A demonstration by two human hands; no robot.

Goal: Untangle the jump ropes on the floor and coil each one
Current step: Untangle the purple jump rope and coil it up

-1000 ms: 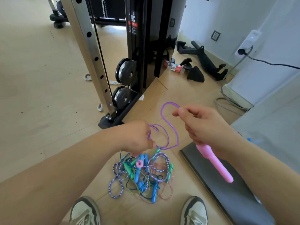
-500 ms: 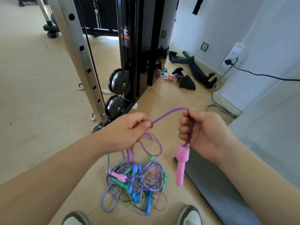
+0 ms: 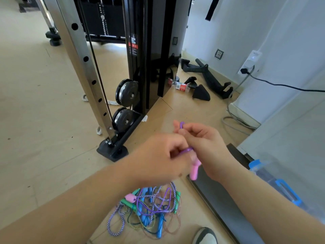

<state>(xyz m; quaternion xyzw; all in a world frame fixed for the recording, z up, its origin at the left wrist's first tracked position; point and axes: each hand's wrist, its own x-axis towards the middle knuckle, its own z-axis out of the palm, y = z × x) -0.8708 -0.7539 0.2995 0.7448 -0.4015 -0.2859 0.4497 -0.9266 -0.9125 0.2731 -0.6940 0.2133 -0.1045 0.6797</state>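
At the right edge stands a clear bin (image 3: pixel 281 175) with a blue latch (image 3: pixel 288 192); its walls are too cloudy to tell what is inside. In front of the person, the left hand (image 3: pixel 163 155) and the right hand (image 3: pixel 205 147) are held close together above the floor (image 3: pixel 35 120), just beside each other, and both grip the purple rope (image 3: pixel 186 150). The left hand's fingers are curled and pinch a short stretch of it. The right hand's fingers are closed round it, with a small loop poking out above them. One pink handle (image 3: pixel 194 170) hangs below the right hand, over the edge of a dark mat (image 3: pixel 228 208). The rope runs down into the tangle (image 3: pixel 147 208) of blue, green and striped ropes on the floor between the arms, where the second pink handle (image 3: pixel 130 198) lies on top. Half a second ago the hands were apart, with the purple rope arching between them and a slack loop dangling under the left; now they have closed together and only the short stretch shows. The tangle lies much as before.
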